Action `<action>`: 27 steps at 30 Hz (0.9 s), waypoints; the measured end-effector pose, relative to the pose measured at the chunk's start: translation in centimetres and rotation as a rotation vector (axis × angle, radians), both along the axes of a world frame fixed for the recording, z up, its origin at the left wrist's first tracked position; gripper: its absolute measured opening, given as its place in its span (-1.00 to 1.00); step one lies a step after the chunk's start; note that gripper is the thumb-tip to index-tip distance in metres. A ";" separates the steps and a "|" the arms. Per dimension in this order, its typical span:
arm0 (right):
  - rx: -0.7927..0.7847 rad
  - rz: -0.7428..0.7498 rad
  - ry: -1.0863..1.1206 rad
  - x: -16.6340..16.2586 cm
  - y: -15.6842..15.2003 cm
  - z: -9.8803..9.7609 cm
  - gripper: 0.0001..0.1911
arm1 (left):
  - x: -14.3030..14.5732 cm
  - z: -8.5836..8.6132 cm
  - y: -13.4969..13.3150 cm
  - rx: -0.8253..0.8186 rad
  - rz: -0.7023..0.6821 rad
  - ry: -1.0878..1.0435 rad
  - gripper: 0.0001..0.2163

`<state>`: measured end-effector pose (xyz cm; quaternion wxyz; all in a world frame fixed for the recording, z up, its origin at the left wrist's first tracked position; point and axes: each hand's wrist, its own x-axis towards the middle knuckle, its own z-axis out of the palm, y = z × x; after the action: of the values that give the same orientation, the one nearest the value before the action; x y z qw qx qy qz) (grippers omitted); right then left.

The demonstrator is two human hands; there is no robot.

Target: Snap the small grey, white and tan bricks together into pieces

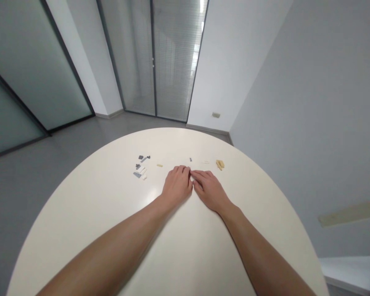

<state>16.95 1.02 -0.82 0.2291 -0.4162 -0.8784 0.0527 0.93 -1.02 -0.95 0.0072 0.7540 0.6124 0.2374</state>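
Observation:
My left hand and my right hand meet above the middle of the round table, fingertips almost touching. Both have their fingers drawn together and bent. Whatever they hold between them is hidden behind the fingers or too small to name. Just beyond the fingertips lies a small dark grey piece, with a thin whitish piece to its right. A small flat yellowish piece rests left of my left hand. Beyond my right hand sits a cluster of tan pieces.
Several loose grey and white pieces, among them a flat grey piece and a dark piece, are spread at the left on the white table. A grey wall rises at the right; glass panels stand behind.

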 end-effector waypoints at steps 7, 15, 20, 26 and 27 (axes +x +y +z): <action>-0.011 -0.018 -0.008 -0.1 0.0 -0.1 -0.56 | 0.0 0.2 -0.1 -0.002 -0.018 -0.017 -0.69; -0.091 -0.040 -0.031 -0.3 0.4 0.3 -0.55 | -0.1 0.1 -0.1 0.000 -0.026 -0.019 -0.65; -0.055 -0.076 -0.041 -0.8 0.3 0.4 -0.57 | -0.1 -0.1 0.1 0.009 -0.024 -0.033 -0.58; -0.013 -0.087 -0.056 -1.0 -0.2 0.1 -0.57 | -0.1 0.0 0.1 0.007 -0.036 -0.048 -0.58; -0.013 -0.083 -0.064 -1.0 -0.2 0.1 -0.56 | -0.1 0.1 0.1 0.012 -0.028 -0.049 -0.60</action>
<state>16.00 0.85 -0.71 0.2003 -0.4553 -0.8668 0.0353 0.84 -0.93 -0.85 0.0208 0.7565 0.6001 0.2592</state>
